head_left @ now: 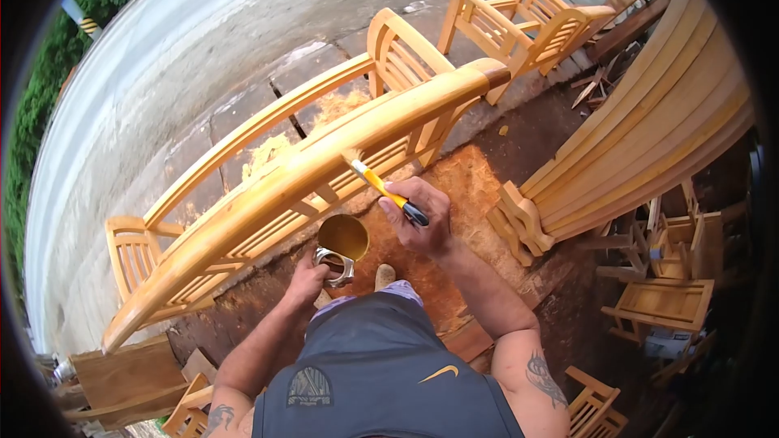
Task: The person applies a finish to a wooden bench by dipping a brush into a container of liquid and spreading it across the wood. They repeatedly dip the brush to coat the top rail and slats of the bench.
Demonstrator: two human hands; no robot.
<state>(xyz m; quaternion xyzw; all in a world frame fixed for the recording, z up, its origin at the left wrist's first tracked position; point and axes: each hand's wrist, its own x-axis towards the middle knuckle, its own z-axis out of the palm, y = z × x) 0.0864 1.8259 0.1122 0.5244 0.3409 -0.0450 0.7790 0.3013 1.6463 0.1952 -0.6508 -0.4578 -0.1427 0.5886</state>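
My right hand [422,209] grips a paintbrush [380,183] with a yellow and black handle. Its pale bristles touch the top rail of a long wooden bench [276,192], a little right of the rail's middle. The rail curves and looks glossy, with a darker patch at its right end. Low in front of the bench, my left hand [307,280] is closed around a shiny metal can [335,268]. Amber liquid [342,235] shows in the can's round opening. The left fingers are partly hidden behind the can.
Slatted wooden chairs [519,28] stand beyond the bench's right end. Long curved boards [649,138] lean at the right. Small wooden furniture pieces [661,305] sit at the lower right. Wood shavings [272,154] lie under the bench, and a paved road [146,57] runs behind it.
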